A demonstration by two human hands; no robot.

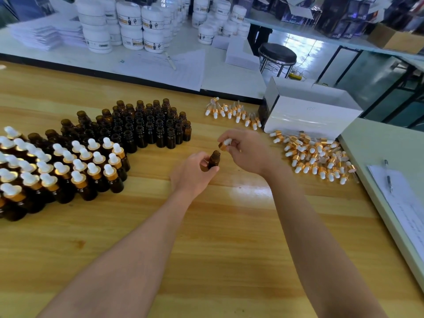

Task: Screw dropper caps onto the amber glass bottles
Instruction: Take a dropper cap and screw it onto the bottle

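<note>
My left hand (195, 173) grips an uncapped bottle (214, 159); my right hand (246, 150) pinches a cap (224, 143) just above it.

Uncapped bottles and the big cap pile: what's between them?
In the head view, both hands: the left hand holds a bottle, the right hand pinches a cap, over the wooden table.

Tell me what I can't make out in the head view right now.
All in the head view:
Lower body of the held bottle: covered by fingers of the left hand.
Pipette of the dropper cap: behind the right hand.
Full count of capped bottles: group cut by the left edge.
Labels on the white jars: too blurred to read.
</note>
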